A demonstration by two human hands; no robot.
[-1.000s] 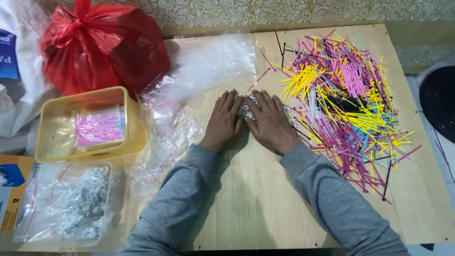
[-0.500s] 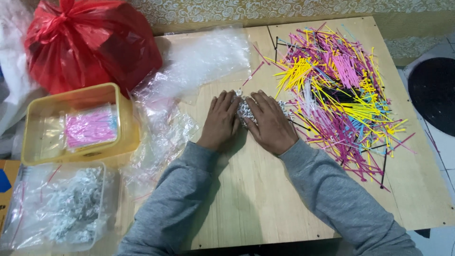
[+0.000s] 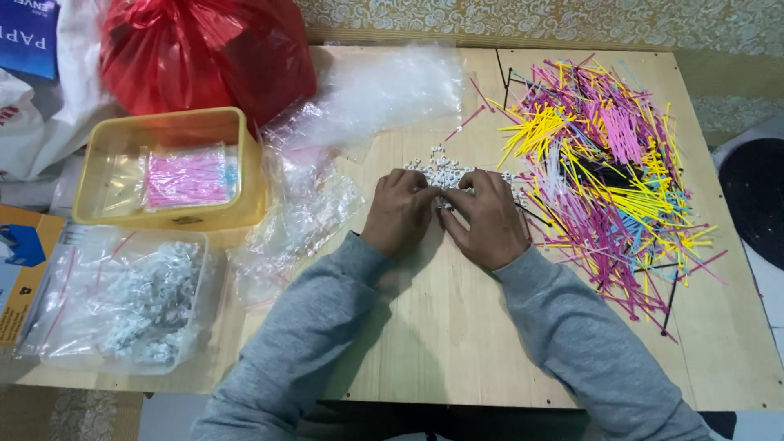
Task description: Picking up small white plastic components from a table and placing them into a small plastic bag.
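We see both hands palm-down on a pale wooden table (image 3: 425, 327): left hand (image 3: 398, 212) and right hand (image 3: 487, 219) rest fingers on a small heap of white plastic beads (image 3: 441, 167), grasping nothing. A pile of colourful plastic sticks (image 3: 608, 171) lies just right.

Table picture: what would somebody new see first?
Probably the big tangle of pink, yellow and blue cable ties spread over the right side of the wooden table. Next, the shiny red plastic bag at the far left corner. In the middle, the left hand and right hand lie palm-down on a scatter of small white pieces.
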